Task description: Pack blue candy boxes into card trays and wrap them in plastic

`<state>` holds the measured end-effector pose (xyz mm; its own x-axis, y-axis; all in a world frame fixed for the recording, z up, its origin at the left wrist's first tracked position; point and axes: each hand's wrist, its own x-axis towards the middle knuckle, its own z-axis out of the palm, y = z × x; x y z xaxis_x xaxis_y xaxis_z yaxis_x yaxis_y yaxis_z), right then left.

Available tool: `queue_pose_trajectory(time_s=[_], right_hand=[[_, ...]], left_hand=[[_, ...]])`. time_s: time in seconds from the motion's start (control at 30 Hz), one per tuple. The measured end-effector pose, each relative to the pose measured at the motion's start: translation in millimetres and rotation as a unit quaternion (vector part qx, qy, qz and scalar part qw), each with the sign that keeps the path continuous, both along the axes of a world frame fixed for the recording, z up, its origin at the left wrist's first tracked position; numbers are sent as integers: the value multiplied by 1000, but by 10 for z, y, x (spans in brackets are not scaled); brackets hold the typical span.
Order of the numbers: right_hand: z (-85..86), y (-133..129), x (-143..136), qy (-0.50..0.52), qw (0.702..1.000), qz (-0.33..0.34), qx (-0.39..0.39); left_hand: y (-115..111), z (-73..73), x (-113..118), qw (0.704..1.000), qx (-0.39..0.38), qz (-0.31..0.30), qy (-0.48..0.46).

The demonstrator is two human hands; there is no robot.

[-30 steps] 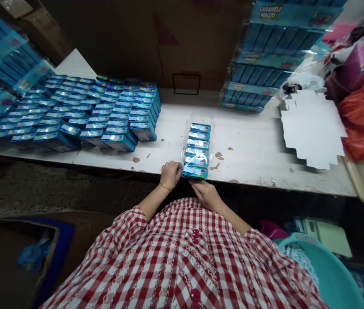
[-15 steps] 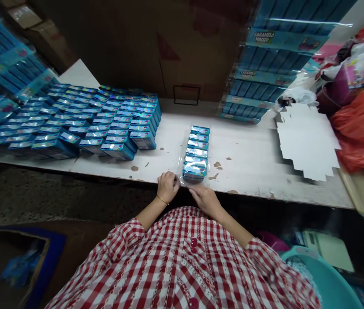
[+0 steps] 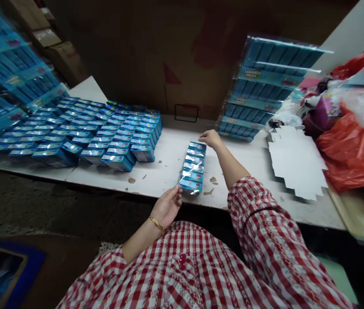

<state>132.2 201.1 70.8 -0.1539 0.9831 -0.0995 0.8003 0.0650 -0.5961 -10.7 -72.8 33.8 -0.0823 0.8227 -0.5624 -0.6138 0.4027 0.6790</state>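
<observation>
A row of small blue boxes (image 3: 193, 166) in clear plastic lies lengthwise near the front edge of the white table, short end toward me. My left hand (image 3: 168, 206) is closed at the near left corner of this pack, fingertips pinching the clear plastic wrap (image 3: 179, 185). At the pack's far end is my right hand (image 3: 212, 139), its fingers bent and pressed together just above the last box. Whatever lies between those fingertips is too small to make out.
Many loose blue boxes (image 3: 114, 141) stand in rows on the left. Wrapped packs are stacked at back right (image 3: 249, 103) and far left (image 3: 11, 77). White cut cardboard (image 3: 297, 163) and red plastic bags (image 3: 349, 150) lie to the right. A large cardboard box (image 3: 136, 56) stands behind.
My right hand has moved from the pack's near end to its far end. My left hand has stayed at the near left corner, now turned more palm up. The view has shifted slightly.
</observation>
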Motion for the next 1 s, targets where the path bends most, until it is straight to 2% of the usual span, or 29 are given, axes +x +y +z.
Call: queue_pose_trajectory(time_s=[0.1,0.2,0.3,0.4,0.5,0.63,0.73,0.83,0.9,1.0], right_hand=[[124,-103,129,33,999,-10,-35],[195,-338,381,59,997,-9,-58],[129,-589,642,134,989,-32,-59],[29,-723,887,261,960,-95,-44],[5,-682,1197,325,929,-178,4],[69,-452,1722,348,886,-294,86],[79,-198,2051,343,861,-355,121],[8,129,2255,303,859,-388,139],[-61,326,2367,266,864,-402,147],[-156,382,2618,200,894,-366,167]], left_hand=[[136,57,-159,999,-14,49,6],[344,126,-398,993,3,83,84],[654,225,-591,978,47,60,195],[1087,345,-586,965,93,18,245],[1633,470,-330,959,118,-16,256],[2372,585,252,957,130,-78,246],[2836,588,686,956,116,-102,248],[3215,528,1014,955,104,-108,256],[3405,471,1149,954,103,-109,259],[3514,378,1200,947,121,-74,288]])
